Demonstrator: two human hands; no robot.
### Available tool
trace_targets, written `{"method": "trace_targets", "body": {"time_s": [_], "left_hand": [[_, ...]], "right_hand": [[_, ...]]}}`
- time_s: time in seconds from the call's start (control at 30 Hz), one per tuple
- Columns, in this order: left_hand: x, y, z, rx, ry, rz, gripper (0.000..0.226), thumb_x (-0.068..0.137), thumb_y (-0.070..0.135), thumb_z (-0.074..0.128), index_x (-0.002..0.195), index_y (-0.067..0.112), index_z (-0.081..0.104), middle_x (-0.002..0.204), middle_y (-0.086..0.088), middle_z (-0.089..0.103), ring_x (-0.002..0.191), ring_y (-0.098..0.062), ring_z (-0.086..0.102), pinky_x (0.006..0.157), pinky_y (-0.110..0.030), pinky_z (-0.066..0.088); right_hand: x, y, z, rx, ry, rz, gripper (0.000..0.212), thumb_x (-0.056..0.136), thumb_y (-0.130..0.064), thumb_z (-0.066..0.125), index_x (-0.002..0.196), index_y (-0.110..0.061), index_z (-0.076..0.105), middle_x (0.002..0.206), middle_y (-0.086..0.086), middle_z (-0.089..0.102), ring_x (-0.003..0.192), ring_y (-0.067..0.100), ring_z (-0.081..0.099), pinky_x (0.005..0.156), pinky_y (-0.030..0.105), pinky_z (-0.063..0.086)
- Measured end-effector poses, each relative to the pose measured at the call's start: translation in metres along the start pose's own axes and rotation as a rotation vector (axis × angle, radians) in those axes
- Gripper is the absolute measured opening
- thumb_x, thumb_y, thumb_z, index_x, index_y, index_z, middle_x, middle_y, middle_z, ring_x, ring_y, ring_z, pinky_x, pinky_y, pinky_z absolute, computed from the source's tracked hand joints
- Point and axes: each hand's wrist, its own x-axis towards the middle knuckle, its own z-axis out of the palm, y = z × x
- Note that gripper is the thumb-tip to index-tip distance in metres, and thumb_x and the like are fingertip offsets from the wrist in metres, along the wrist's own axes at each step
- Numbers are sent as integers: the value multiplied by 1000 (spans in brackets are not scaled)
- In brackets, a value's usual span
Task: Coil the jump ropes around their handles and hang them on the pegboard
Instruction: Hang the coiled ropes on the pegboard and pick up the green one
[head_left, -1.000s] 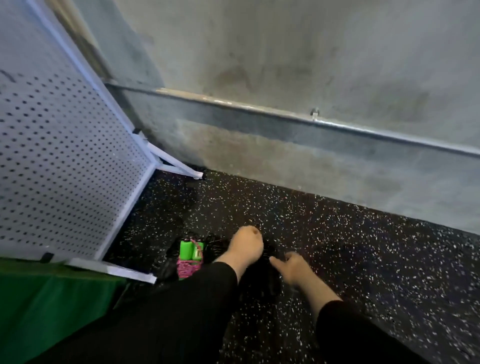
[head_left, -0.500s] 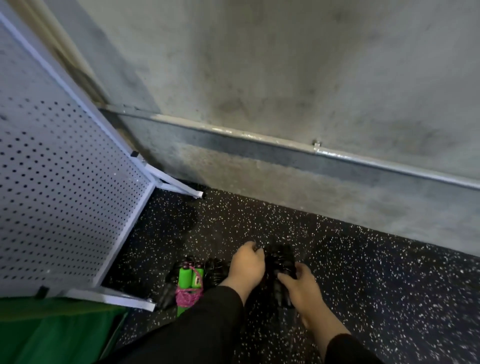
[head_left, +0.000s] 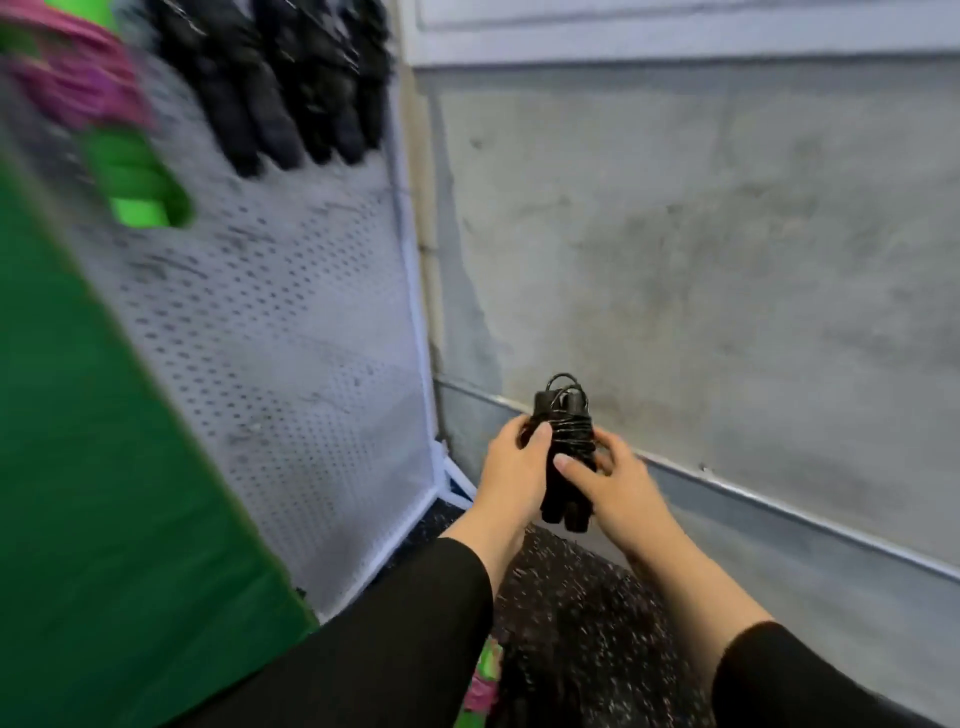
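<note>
A black jump rope (head_left: 565, 457), coiled round its two handles with a loop sticking up, is held upright in front of the concrete wall. My left hand (head_left: 511, 470) grips it from the left and my right hand (head_left: 613, 480) grips it from the right. The white pegboard (head_left: 291, 338) stands to the left. High on it hang black coiled ropes (head_left: 291, 83) and a blurred green-handled rope with pink cord (head_left: 104, 130). Another green and pink rope (head_left: 483, 680) lies on the floor between my sleeves.
A grey concrete wall (head_left: 701, 249) with a metal rail (head_left: 779, 512) runs along the right. A green mat (head_left: 93, 493) fills the lower left. The speckled black floor (head_left: 582, 597) shows below my hands.
Both hands have lifted the black coiled rope off the floor to chest height. The view has swung up and left toward the pegboard, with motion blur.
</note>
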Motion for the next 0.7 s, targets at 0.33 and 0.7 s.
{"method": "trace_targets", "body": {"time_s": [0.33,0.7], "left_hand": [[-45,84,-129,-286,307,278,22,104,30,56,126,30,53,120,11,65,105,-2,65,81,-18,53],[-60,67,-173,-355,518,355,26,105,27,53,130,24,55,111,11,68,93,9,66,73,-14,54]], "right_hand": [[-16,-145,105,-87,-189,-239,40,89,-14,75,122,-28,56,107,-2,73,90,11,73,74,28,58],[-26,-166,160,-195,-356,-326,40,90,-11,73,124,-27,58,119,-9,68,93,13,73,81,45,62]]}}
